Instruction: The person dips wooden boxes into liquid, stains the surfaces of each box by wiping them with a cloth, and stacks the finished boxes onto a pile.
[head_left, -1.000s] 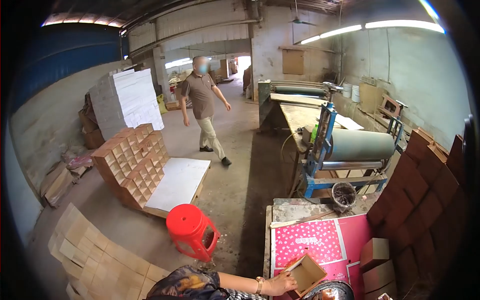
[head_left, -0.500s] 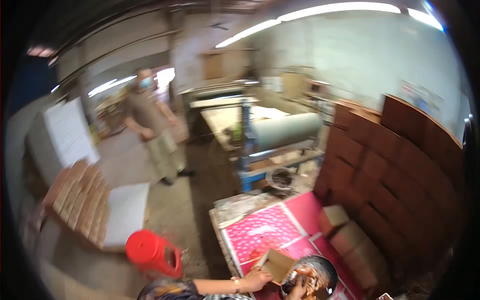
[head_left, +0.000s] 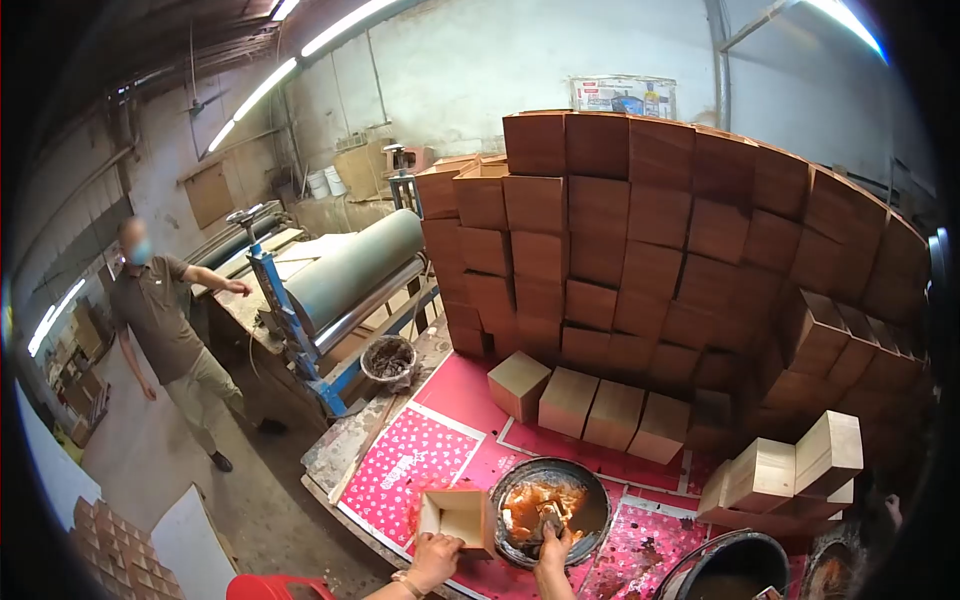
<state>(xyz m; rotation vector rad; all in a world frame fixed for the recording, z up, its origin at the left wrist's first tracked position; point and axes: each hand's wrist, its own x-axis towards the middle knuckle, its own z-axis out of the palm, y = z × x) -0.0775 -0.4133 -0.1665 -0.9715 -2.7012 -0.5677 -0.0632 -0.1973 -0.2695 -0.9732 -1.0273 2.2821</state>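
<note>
My left hand [head_left: 436,562] grips the near left edge of an open wooden box [head_left: 458,517], which rests on the pink printed sheet [head_left: 400,470]. Its pale inside faces up, and its right side is reddish brown. To the right of the box, my right hand [head_left: 553,560] reaches over a round dark basin [head_left: 596,545] of orange-brown liquid. The fingers are closed around a small tool [head_left: 551,516], perhaps a brush, whose end is over the liquid.
Pale boxes [head_left: 612,412] line up behind the basin, before a tall stack of brown boxes [head_left: 690,240]. A black bucket [head_left: 735,560] is at the lower right. A roller machine [head_left: 355,270] and a person [head_left: 165,320] are left. A red stool [head_left: 270,588] is below.
The view has swung right, bringing the brown stack and black bucket into view. My right hand now shows at the basin with the tool. My left hand still holds the box.
</note>
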